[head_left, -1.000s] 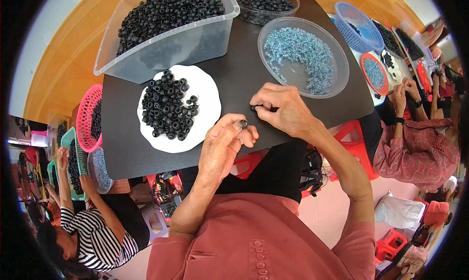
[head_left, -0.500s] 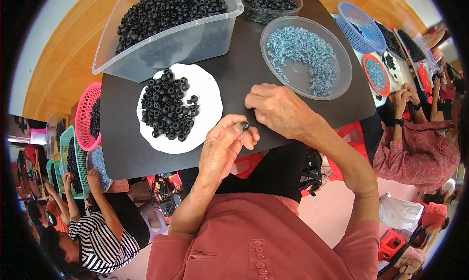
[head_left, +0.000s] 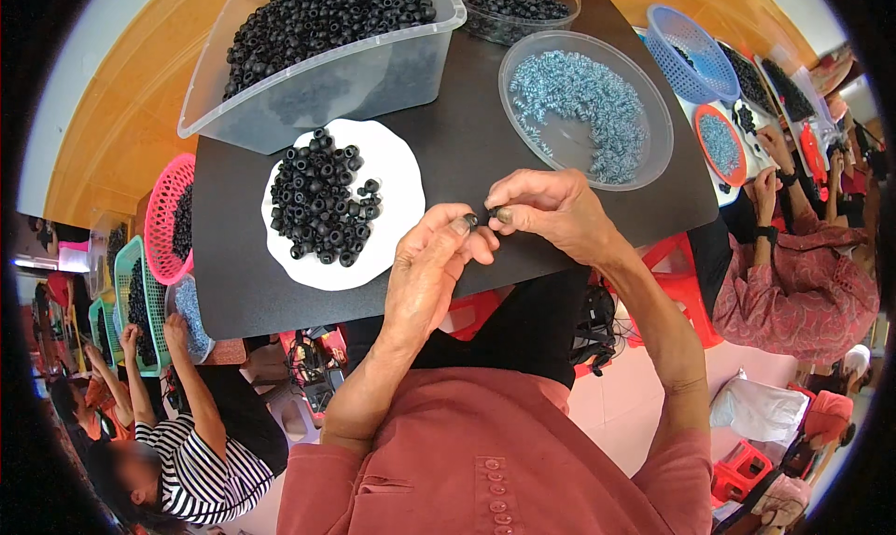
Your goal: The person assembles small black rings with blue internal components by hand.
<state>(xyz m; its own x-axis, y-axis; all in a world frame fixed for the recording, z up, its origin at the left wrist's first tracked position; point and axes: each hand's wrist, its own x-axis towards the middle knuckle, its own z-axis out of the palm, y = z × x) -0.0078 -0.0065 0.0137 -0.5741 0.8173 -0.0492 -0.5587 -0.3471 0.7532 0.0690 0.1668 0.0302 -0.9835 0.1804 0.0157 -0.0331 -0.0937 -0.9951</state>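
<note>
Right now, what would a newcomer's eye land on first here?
Both hands meet at the black table's near edge: left hand and right hand pinch a small black ring between fingertips. Left of them, a white plate carries a heap of black rings; behind, a clear bowl holds pale-blue springs.

No labels, signs or screens are seen. The only packages are open containers. A large clear plastic tub point(head_left: 317, 69), rectangular and filled with black beads, is set at the far left of the black table point(head_left: 448, 162). A round clear bowl point(head_left: 586, 106) of pale blue springs is placed far right, with a second clear bowl point(head_left: 516, 8) of black beads behind it. A blue basket point(head_left: 691, 52) is seen further right; pink point(head_left: 168, 218) and green point(head_left: 131, 292) baskets stand at the left.
</note>
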